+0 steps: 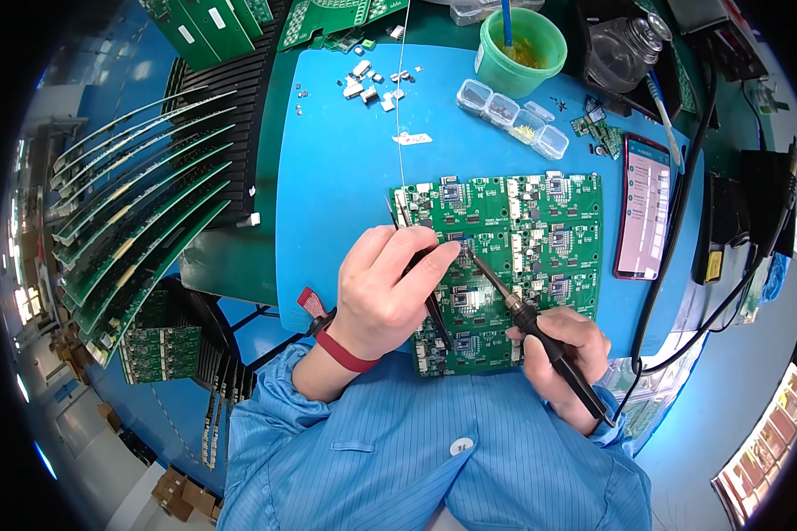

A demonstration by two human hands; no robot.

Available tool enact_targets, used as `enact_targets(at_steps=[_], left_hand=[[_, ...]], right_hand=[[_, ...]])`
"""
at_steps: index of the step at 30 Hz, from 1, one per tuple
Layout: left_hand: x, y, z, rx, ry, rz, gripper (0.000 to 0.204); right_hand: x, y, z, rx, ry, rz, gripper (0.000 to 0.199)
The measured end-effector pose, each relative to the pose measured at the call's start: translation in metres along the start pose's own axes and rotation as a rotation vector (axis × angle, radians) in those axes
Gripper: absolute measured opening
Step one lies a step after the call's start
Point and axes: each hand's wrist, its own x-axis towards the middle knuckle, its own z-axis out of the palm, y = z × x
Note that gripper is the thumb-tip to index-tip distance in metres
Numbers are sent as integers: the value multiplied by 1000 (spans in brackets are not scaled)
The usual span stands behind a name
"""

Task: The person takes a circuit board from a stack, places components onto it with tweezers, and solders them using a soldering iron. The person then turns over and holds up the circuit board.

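A green circuit board panel (491, 217) of repeated sections lies on the blue mat. My right hand (568, 350) is closed around the handle of a soldering iron (540, 334). The iron's tip touches or nearly touches a component near the panel's middle left. My left hand (390, 279) rests over the panel's left edge, thumb and finger pinched close to that tip. A slim black pair of tweezers (436, 320) is held in it, partly hidden by the fingers. Thin solder wire (399, 115) runs down from above towards this hand; its lower end is hard to follow.
On the blue mat (328, 195) sit loose white connectors (363, 88), a lidded parts box (502, 111) and a phone (644, 208). A green tub (521, 57) and glass bottle (624, 53) stand behind. Upright boards fill a black rack (239, 106) at left. The iron's cable (695, 341) loops at right.
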Motion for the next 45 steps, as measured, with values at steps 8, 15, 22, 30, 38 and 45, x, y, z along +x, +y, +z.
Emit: enact_targets(at_steps=[8,15,22,30,38,45], left_hand=[[2,1,-1,1,-4,-8,39],[1,0,0,-4,11,-1,39],[1,1,0,13,-1,-2,39],[0,0,0,20,8,36,36],[-1,0,-2,14,12,38,35],[0,3,-5,-17,66,-13,31]], right_hand=[[-1,0,1,6,4,1,32],[-4,1,2,2,20,0,32],[-1,1,2,2,2,-6,32],[-1,-1,0,-3,8,-8,31],[-1,0,2,6,13,-21,30],[-7,-4,-20,150,13,29,28]])
